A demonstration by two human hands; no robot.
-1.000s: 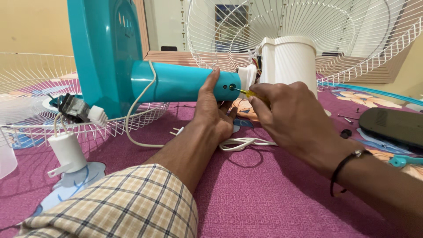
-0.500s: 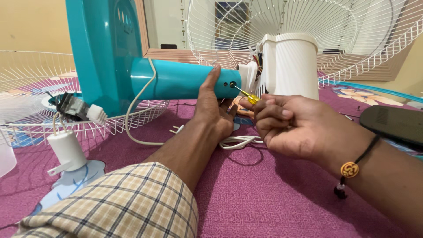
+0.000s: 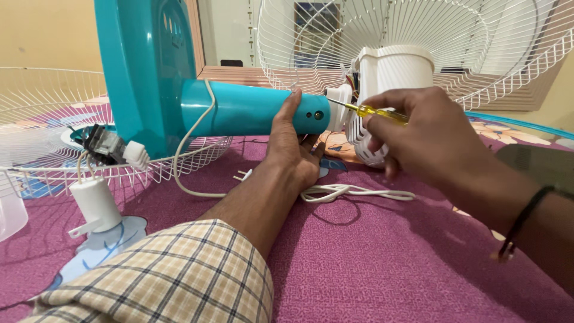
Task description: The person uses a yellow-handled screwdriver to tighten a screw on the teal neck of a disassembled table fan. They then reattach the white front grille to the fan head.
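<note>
A teal fan stand lies on its side on the purple cloth, its base point(image 3: 143, 72) upright at the left and its neck tube point(image 3: 245, 110) pointing right. My left hand point(image 3: 293, 149) grips the tube from below, thumb up near a screw hole. My right hand point(image 3: 427, 128) holds a yellow-handled screwdriver point(image 3: 373, 112), its tip at the joint between the tube and the white motor housing point(image 3: 397, 78).
A white wire fan guard point(image 3: 418, 42) stands behind the motor housing. Another guard point(image 3: 48, 119) lies at the left, with a white capacitor point(image 3: 92, 203) and a switch block point(image 3: 107, 143) by it. A white power cord point(image 3: 353, 192) is coiled on the cloth. A dark tablet point(image 3: 538, 164) sits at the right.
My right hand has lifted and turned, bringing the screwdriver from below the tube's end up to the joint at the motor housing. My left hand stays on the tube.
</note>
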